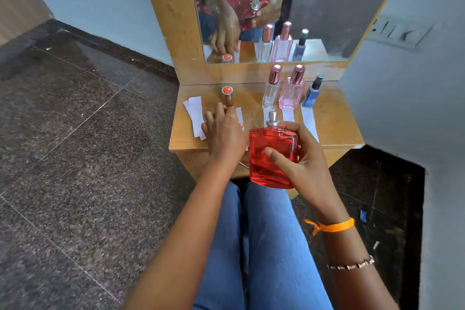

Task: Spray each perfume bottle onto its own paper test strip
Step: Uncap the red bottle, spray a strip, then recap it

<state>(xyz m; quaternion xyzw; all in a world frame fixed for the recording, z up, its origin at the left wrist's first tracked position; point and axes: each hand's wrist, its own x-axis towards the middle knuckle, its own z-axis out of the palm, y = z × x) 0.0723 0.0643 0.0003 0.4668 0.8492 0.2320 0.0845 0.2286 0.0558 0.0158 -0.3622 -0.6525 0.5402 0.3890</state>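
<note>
My right hand [299,158] grips a flat red perfume bottle [270,158] with its cap off and the silver nozzle bare, held above the shelf's front edge. My left hand [222,131] rests palm down on a white paper strip [239,114] on the wooden shelf [334,128]. The bottle's red-topped cap [227,92] stands just beyond my left fingers. At the back right stand a clear bottle [271,89], a pink bottle [292,92] and a small blue bottle [312,93], each with a paper strip [308,118] lying in front of it.
A small pile of spare strips [195,113] lies at the shelf's left end. A mirror [314,7] in a wooden frame rises behind the shelf. A grey wall [402,83] closes in on the right, dark stone floor [75,133] spreads to the left, and my knees sit below the shelf.
</note>
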